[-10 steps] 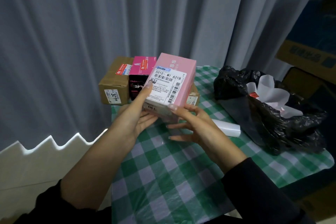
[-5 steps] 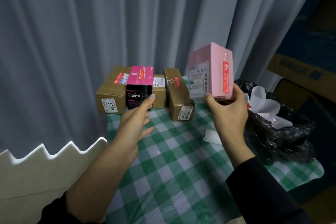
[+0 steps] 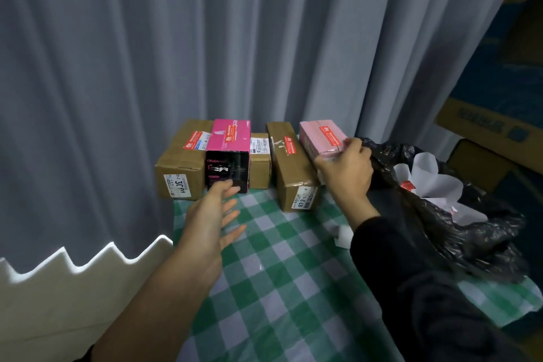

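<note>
At the back of the desk [image 3: 279, 279], against the grey curtain [image 3: 117, 53], a row of parcels stands on the green checked cloth. The pale pink box [image 3: 321, 136] is at the right end of that row, just beside a long brown carton [image 3: 289, 167]. The right hand [image 3: 345, 169] grips its near end with curled fingers. Whether the box already rests on the cloth I cannot tell. A red sticker runs across its top, the print too small to read.

The left hand [image 3: 214, 214] hovers over the desk with fingers straight and spread, holding nothing, its tips close to a magenta and black box [image 3: 228, 156]. That box bears pink script on its dark front, which is blurred.

The long carton carries a red sticker and an end label starting "67-2". A small brown box [image 3: 260, 160] behind has a white barcode label. The leftmost brown carton [image 3: 180, 164] shows a red and white sticker on top and a side label with large characters, roughly "3C".

To the right, a black rubbish bag [image 3: 476, 232] lies open with crumpled white paper [image 3: 432, 185] inside. A white scrap [image 3: 343, 236] lies on the cloth beside the right sleeve.
</note>
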